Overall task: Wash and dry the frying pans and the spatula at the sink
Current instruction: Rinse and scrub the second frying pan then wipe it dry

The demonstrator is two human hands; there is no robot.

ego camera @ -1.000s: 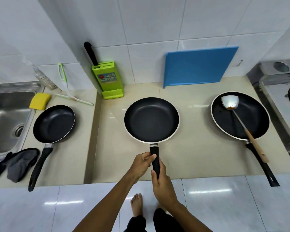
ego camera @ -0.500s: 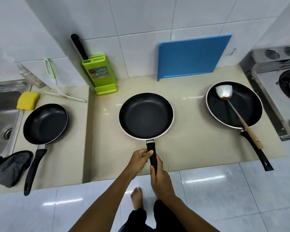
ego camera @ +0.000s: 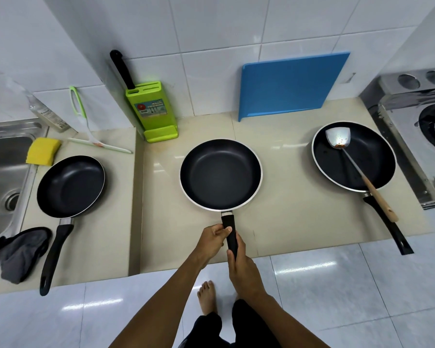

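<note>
Three black frying pans sit on the beige counter. The middle pan (ego camera: 221, 174) has its handle held by both hands: my left hand (ego camera: 212, 241) grips it from the left, and my right hand (ego camera: 241, 266) grips its end from below. A left pan (ego camera: 70, 186) lies beside the steel sink (ego camera: 4, 172). The right pan (ego camera: 353, 156) holds a metal spatula (ego camera: 357, 169) with a wooden handle and red specks on its blade.
A yellow sponge (ego camera: 43, 154) lies at the sink's edge and a dark cloth (ego camera: 20, 252) at the counter front. A green knife block (ego camera: 152, 111), a blue cutting board (ego camera: 290, 86), a green squeegee (ego camera: 91, 131) and a bottle (ego camera: 45, 114) stand along the wall. A gas stove (ego camera: 422, 126) is at right.
Both hands keep the same hold on the middle pan's handle. The view has shifted slightly; the pan's place on the counter looks unchanged.
</note>
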